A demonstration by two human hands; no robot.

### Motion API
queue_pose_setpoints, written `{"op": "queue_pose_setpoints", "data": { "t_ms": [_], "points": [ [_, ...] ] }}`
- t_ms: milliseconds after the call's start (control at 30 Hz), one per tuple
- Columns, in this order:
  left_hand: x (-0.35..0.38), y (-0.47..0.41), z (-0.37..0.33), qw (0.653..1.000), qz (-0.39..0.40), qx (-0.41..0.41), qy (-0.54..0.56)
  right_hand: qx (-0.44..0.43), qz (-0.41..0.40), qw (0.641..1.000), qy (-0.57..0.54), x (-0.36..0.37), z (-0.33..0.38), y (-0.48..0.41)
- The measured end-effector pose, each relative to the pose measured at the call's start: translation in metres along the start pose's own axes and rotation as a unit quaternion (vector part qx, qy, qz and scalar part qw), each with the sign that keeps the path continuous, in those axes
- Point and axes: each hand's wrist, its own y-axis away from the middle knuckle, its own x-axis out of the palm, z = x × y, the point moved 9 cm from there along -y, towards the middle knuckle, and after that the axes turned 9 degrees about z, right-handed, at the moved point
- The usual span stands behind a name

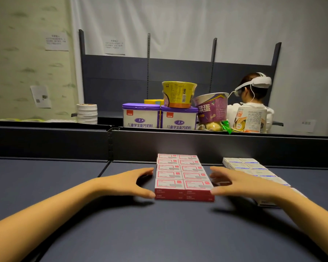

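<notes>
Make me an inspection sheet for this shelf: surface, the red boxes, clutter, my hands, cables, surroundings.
Surface: dark shelf, matte, with a raised ledge at the back.
Job's things: red boxes in a block two columns wide and five rows deep; two layers show at the front.
Clutter: white boxes in rows to the right, partly behind the right hand.
Hands: left hand and right hand flank the red boxes, thumbs at the front corners.
Cables: thin white cable hanging from a headset at the back.
Surroundings: tubs, noodle bowls and tape rolls beyond the ledge; a seated person; papers on the wall.
</notes>
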Motion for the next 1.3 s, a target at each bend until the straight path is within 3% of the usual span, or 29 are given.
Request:
{"op": "queue_pose_setpoints", "data": {
  "t_ms": [133,300,667,767,833,1000,1300],
  "points": [
    [0.004,0.002,-0.022,0.997,-0.06,0.036,0.016,0.016,-0.018,0.996,0.085,0.006,-0.001,-0.007],
    [0.006,0.002,-0.029,0.995,-0.096,0.039,0.013,-0.011,-0.04,0.995,0.089,0.007,0.004,-0.011],
    [0.008,-0.002,-0.031,0.995,-0.088,0.033,0.015,-0.022,-0.042,0.997,0.066,0.008,0.008,-0.012],
    [0.01,-0.003,-0.029,0.997,-0.047,0.029,0.045,-0.004,0.003,0.999,0.049,0.013,0.012,-0.008],
    [0.002,-0.009,-0.018,0.996,-0.035,-0.001,0.08,0.015,0.024,0.999,0.026,0.012,0.012,-0.008],
    [-0.015,-0.031,0.008,0.99,-0.062,-0.076,0.106,0.075,-0.02,0.997,-0.013,-0.005,0.003,-0.034],
    [-0.004,-0.045,-0.004,0.992,-0.007,-0.011,0.123,0.014,0.009,0.998,-0.057,0.004,0.012,-0.059]
  ]
}}
